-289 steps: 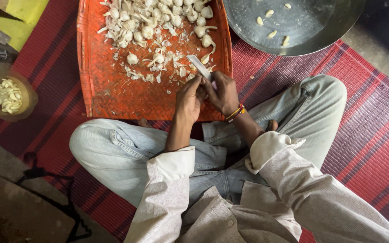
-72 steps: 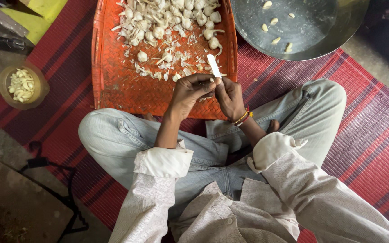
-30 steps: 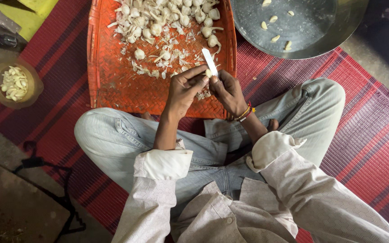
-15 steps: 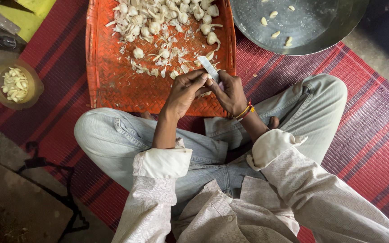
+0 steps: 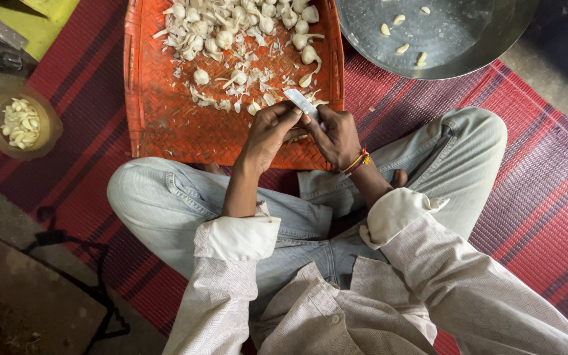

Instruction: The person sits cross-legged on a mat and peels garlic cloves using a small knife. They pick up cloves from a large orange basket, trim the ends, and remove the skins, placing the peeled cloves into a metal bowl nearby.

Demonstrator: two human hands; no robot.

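Red striped matting [image 5: 534, 197] covers the floor under an orange woven tray [image 5: 165, 125] heaped with garlic cloves [image 5: 231, 29] and papery skins. Above its near edge, the right hand [image 5: 336, 135] has its grip closed on a small pale-bladed knife [image 5: 300, 103], while the left hand [image 5: 267, 128] pinches something too hidden to identify.

A small knife [image 5: 301, 102], its pale blade angled up-left, is pinched between both hands over the orange woven tray's near edge.

Left hand [image 5: 267, 131] and right hand [image 5: 336, 135] meet over near edge of orange tray [image 5: 165, 125]; right grips knife [image 5: 300, 102]. Garlic [image 5: 231, 33] heaped at tray's far end.
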